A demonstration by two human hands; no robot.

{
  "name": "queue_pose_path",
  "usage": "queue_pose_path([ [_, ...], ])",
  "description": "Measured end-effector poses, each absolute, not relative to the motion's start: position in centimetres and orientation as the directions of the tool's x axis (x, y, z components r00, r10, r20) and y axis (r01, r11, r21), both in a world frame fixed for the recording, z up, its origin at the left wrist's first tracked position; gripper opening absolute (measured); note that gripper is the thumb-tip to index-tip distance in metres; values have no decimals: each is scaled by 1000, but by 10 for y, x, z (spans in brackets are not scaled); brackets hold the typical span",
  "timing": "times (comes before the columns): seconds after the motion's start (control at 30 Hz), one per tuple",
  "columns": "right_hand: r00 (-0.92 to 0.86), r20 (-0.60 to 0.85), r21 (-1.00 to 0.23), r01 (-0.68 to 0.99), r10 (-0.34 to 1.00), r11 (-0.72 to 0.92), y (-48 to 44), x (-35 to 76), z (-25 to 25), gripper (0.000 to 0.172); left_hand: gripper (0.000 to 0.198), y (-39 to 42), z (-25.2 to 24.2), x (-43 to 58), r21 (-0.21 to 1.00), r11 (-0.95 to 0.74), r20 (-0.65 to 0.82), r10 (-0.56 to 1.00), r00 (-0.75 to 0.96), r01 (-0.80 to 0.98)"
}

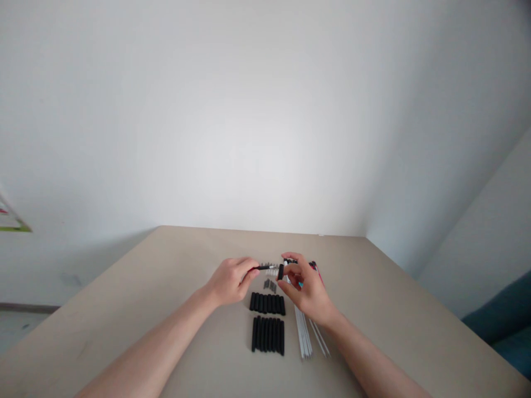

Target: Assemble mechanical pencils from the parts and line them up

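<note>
Above the middle of the table, my left hand (234, 280) pinches a slim black pen part (264, 267) that has a pale metallic end pointing right. My right hand (306, 287) grips a short black tube (281, 272) between thumb and fingers, held nearly upright. The pen part's pale end is close to the tube; whether they touch I cannot tell. Below the hands lie a row of shorter black tubes (267, 303) and a row of longer black tubes (268, 335). Small grey metal pieces (270, 285) sit just beyond them.
Thin white rods (303, 337) lie partly under my right hand, with a few more angled beside them. Small pale pieces (271, 272) and red and black items (316, 267) show behind the hands. The beige table (199, 249) meets a white wall (249, 138).
</note>
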State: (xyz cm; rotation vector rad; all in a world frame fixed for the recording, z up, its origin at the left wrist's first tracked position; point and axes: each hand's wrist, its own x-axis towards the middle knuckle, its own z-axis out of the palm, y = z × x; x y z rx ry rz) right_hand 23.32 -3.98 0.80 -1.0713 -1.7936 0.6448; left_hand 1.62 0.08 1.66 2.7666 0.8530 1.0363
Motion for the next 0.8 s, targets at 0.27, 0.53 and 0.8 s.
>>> queue_pose_path([
  [0.27, -211, 435, -748, 457, 875, 482, -39, 233, 8, 31, 18, 0, 16, 16, 260, -830, 579, 543, 608, 494],
  [0.53, -98, 478, -764, 443, 873, 468, -39, 231, 10, 28, 19, 2, 15, 15, 245, -838, 572, 531, 625, 489],
  [0.8, 15, 438, -834, 379, 899, 401, -39, 230, 11, 28, 19, 1, 16, 15, 198, -856, 549, 501, 669, 478],
])
